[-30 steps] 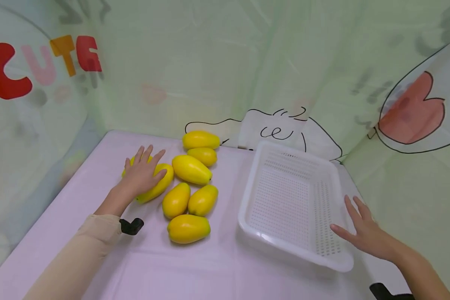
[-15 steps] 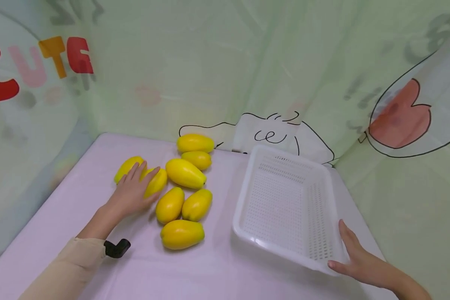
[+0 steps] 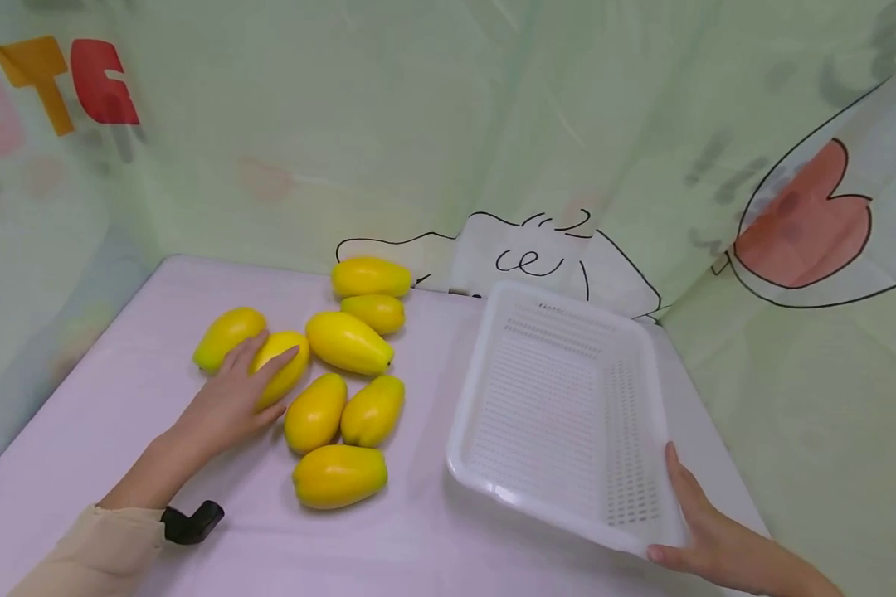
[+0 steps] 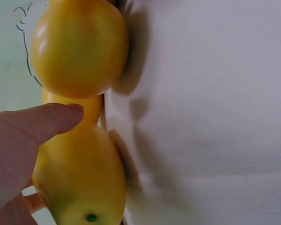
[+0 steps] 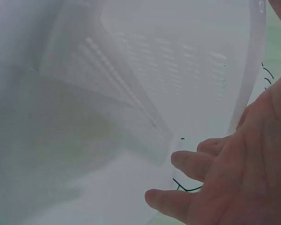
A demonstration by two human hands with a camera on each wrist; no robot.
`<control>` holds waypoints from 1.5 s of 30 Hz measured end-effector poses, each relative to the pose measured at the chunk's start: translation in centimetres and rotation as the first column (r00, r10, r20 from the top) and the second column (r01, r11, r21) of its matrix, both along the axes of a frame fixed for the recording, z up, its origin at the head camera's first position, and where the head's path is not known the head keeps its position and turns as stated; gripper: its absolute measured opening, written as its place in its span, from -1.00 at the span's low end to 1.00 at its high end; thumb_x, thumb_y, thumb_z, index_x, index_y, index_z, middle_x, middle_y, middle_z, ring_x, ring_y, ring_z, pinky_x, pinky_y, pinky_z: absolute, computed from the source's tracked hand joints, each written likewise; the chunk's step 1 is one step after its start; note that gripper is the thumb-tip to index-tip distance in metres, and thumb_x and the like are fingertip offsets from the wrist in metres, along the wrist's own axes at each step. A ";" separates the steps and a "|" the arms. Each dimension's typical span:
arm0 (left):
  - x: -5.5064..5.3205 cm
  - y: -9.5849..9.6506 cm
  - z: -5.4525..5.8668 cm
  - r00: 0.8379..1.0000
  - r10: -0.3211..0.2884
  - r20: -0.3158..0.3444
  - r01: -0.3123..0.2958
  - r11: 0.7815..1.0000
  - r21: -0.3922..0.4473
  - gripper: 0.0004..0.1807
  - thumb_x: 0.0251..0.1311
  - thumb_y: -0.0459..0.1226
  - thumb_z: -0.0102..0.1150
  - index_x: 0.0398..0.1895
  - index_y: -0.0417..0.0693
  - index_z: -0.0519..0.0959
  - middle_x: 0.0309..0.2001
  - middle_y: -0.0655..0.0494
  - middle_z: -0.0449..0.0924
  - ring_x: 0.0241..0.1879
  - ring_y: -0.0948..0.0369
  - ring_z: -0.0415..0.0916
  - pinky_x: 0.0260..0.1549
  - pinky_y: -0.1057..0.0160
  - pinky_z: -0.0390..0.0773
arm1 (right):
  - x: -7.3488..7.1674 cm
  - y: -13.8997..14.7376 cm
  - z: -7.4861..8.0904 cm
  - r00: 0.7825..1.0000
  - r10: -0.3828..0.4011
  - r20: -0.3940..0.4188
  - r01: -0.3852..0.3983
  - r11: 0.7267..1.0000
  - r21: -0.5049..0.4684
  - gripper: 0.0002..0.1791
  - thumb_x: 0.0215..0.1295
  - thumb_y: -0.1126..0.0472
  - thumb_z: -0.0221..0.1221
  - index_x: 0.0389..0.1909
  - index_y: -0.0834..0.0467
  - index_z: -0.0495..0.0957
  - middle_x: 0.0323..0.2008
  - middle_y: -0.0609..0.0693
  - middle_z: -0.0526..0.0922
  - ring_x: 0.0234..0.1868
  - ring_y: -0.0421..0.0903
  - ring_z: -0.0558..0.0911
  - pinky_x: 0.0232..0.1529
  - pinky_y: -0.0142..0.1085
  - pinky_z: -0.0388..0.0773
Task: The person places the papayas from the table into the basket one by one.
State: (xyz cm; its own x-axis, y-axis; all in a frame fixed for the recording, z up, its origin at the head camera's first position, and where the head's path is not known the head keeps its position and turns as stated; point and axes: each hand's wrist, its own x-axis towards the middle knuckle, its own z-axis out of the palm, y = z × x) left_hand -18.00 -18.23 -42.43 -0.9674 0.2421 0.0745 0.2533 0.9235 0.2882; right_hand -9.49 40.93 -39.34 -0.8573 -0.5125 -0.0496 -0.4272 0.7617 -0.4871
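Note:
Several yellow papayas with greenish ends lie on the table left of the white perforated basket. My left hand grips one papaya in the left group, its index finger across the top and thumb on the near right side. In the left wrist view the thumb crosses in front of yellow fruit, and fingers show at the lower left. On the basket's near right corner my right hand holds the rim, thumb at the front. Its fingers lie against the outer wall in the right wrist view.
Another papaya lies just left of the left hand. Others stand close on its right, the nearest being a papaya. A pale lilac cloth covers the table. Printed green curtains hang behind and at both sides.
The left hand has drawn back from over the papayas and closed round one. The right hand has come down to the basket's near right corner and taken hold. The view has shifted right.

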 end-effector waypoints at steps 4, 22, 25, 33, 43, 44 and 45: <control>0.0 -0.6 0.0 1.000 -0.011 -0.022 0.011 1.000 -0.002 -0.20 0.10 -0.21 0.31 0.42 0.09 0.18 0.46 -0.30 -0.18 0.35 -0.31 -0.05 0.06 -0.35 0.34 | 0.1 -0.5 0.0 1.000 0.008 0.015 -0.007 1.000 -0.015 0.34 0.07 0.12 0.33 0.41 0.25 -0.65 0.46 0.12 -0.54 0.33 -0.64 -0.41 0.10 -0.88 -0.31; -0.5 -0.5 -0.9 0.999 0.033 -0.043 -0.030 0.998 0.060 -0.14 0.02 -0.38 0.34 0.41 0.12 0.18 0.46 -0.28 -0.18 0.34 -0.30 -0.07 -0.05 -0.41 0.36 | -2.4 -0.9 1.5 0.981 -0.018 0.195 0.014 1.000 0.020 0.44 0.03 0.06 0.37 0.35 0.30 -0.75 0.40 0.49 -0.47 0.22 -0.77 -0.37 0.03 -0.91 -0.31; -0.4 -0.5 -0.8 0.998 0.039 -0.045 -0.036 0.997 0.067 -0.14 0.01 -0.38 0.35 0.41 0.10 0.20 0.45 -0.27 -0.16 0.33 -0.29 -0.06 -0.06 -0.40 0.38 | -2.7 -1.0 1.7 0.969 -0.009 0.246 0.014 1.000 -0.020 0.43 0.06 0.08 0.35 0.34 0.25 -0.79 0.41 0.46 -0.46 0.20 -0.80 -0.26 0.01 -0.91 -0.24; -0.4 -0.3 0.1 0.991 0.050 -0.125 -0.039 0.995 0.091 -0.17 0.00 -0.37 0.33 0.39 0.10 0.23 0.42 -0.27 -0.06 0.31 -0.26 0.01 -0.09 -0.40 0.41 | -3.8 -1.5 2.3 0.949 0.030 0.313 -0.016 0.999 -0.046 0.41 0.09 0.10 0.33 0.36 0.10 -0.81 0.46 0.35 -0.31 0.23 -0.67 0.01 0.09 -0.74 0.03; -1.2 1.9 3.3 0.984 0.009 -0.175 0.014 0.992 0.129 -0.16 0.01 -0.35 0.33 0.40 0.14 0.21 0.44 -0.23 -0.06 0.33 -0.28 0.01 0.13 -0.37 0.27 | -5.3 -3.2 3.0 0.927 0.107 0.360 -0.082 0.993 -0.084 0.44 0.08 0.06 0.35 0.33 0.12 -0.84 0.43 0.40 -0.44 0.23 -0.78 -0.21 0.08 -0.84 -0.11; -1.3 2.2 3.6 0.984 0.002 -0.176 0.021 0.991 0.130 -0.16 0.02 -0.35 0.33 0.41 0.15 0.21 0.44 -0.22 -0.07 0.33 -0.28 0.01 0.14 -0.36 0.27 | -5.5 -3.5 3.1 0.927 0.113 0.359 -0.089 0.993 -0.082 0.45 0.07 0.07 0.36 0.34 0.13 -0.83 0.44 0.40 -0.44 0.24 -0.77 -0.19 0.11 -0.81 -0.08; -1.3 2.6 3.8 0.984 -0.004 -0.178 0.027 0.991 0.128 -0.16 0.02 -0.34 0.33 0.41 0.16 0.20 0.45 -0.22 -0.07 0.33 -0.27 0.01 0.15 -0.35 0.26 | -5.7 -3.7 3.1 0.927 0.116 0.356 -0.096 0.993 -0.073 0.45 0.05 0.08 0.37 0.34 0.13 -0.82 0.44 0.39 -0.43 0.24 -0.76 -0.17 0.13 -0.78 -0.04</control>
State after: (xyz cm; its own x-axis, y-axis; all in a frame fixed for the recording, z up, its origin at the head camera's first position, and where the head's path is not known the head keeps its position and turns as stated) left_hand -19.32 -15.64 -38.59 -0.9323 0.2340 0.2757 0.3249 0.8769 0.3543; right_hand -15.21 37.22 -36.20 -0.7279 -0.6094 -0.3143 -0.2929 0.6907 -0.6611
